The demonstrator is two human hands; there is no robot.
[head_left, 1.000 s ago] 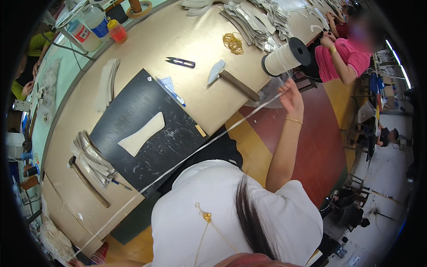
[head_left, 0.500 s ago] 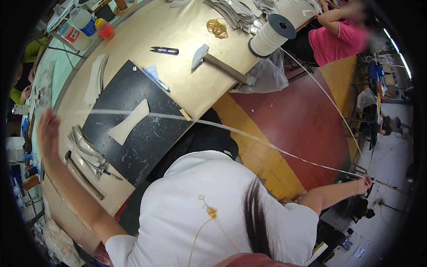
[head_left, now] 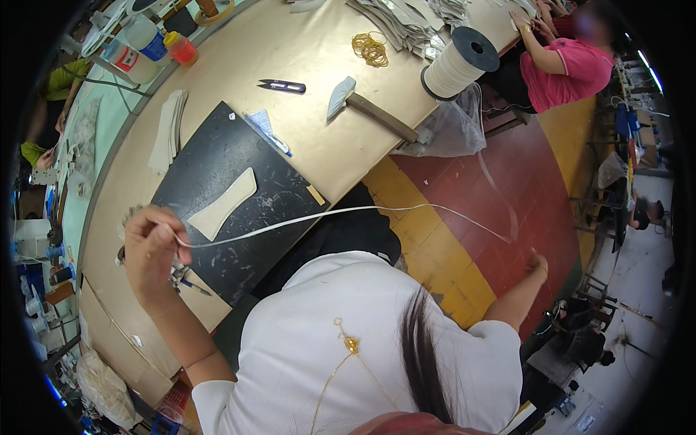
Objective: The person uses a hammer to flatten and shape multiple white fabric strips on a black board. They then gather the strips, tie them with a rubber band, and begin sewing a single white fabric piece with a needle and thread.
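Observation:
My left hand [head_left: 154,250] is raised over the near left of the table, its fingers pinched on the end of a narrow white tape [head_left: 377,209]. From there the tape runs slack across a black board [head_left: 268,163] and out over the floor, bends back in a loose loop, and rises toward a large spool [head_left: 457,69] at the table's edge. My right hand [head_left: 536,266] hangs over the red floor near the loop, apart from the tape; its fingers are somewhat blurred but look extended. Beneath the tape, a cream waisted piece [head_left: 223,205] lies flat on the board.
A hammer [head_left: 380,117], purple thread snips [head_left: 283,86], rubber bands [head_left: 370,49] and a pen [head_left: 277,145] lie on the gold tabletop. Stacked cream pieces [head_left: 168,132] sit left of the board. Bottles [head_left: 181,49] stand far left. A person in pink [head_left: 573,76] sits at far right.
My right hand has let go of the tape and come inward from the far right. My left hand has moved right with the tape end. The tape went from taut to slack.

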